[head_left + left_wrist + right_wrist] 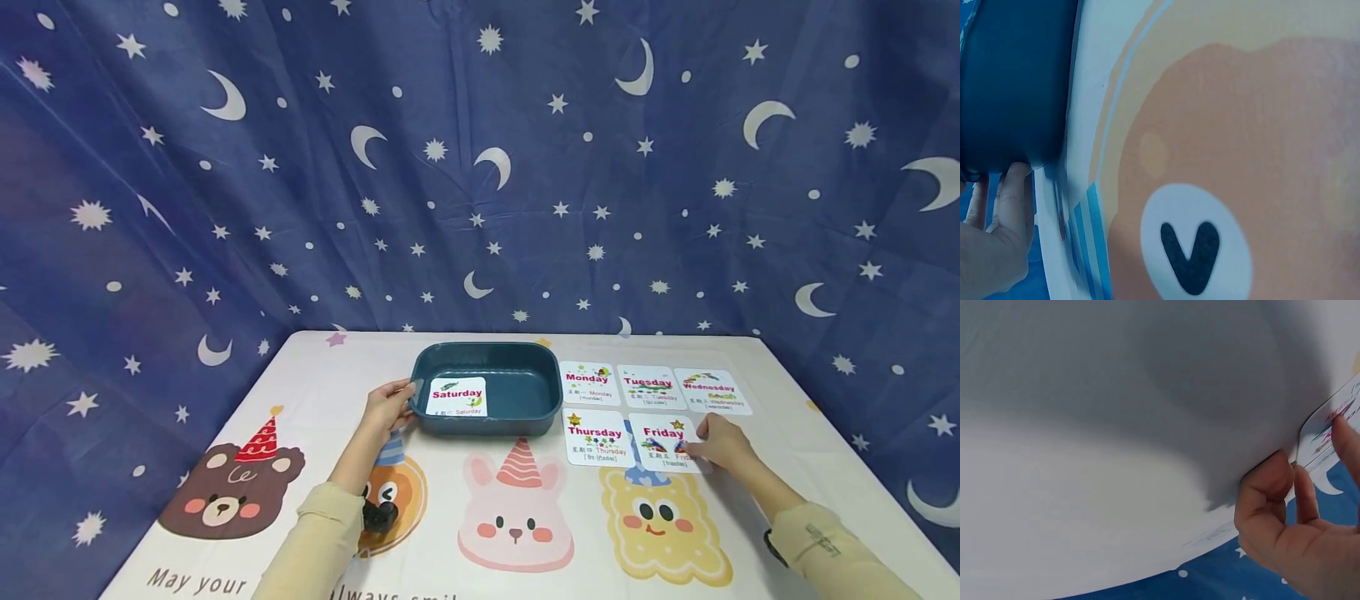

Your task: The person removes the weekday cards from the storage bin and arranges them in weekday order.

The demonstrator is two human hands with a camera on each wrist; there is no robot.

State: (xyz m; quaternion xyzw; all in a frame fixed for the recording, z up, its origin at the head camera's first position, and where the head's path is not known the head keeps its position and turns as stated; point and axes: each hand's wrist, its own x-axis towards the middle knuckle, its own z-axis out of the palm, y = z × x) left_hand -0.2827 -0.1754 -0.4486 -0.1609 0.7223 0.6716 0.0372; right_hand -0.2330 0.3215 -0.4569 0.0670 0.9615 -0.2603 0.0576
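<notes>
A dark teal plastic basin [525,425] stands at the middle of the table, and my left hand [387,408] grips it by its left end. The left wrist view has that hand's fingers [1016,187] against the basin's wall [1016,87]. Inside the basin a "Saturday" card [457,396] leans face up. To the right, my right hand [722,442] pinches the right edge of the "Friday" card [660,442]. In the right wrist view the thumb [1345,440] lies over the card's printed face [1335,419], with the other fingers at its edge.
"Monday" [588,383], "Tuesday" [649,388] and "Wednesday" [712,392] cards lie in a row right of the basin. The "Thursday" card [597,439] lies below Monday, left of Friday. A cartoon-printed cloth [517,533] covers the table; a blue starry curtain [480,250] hangs behind.
</notes>
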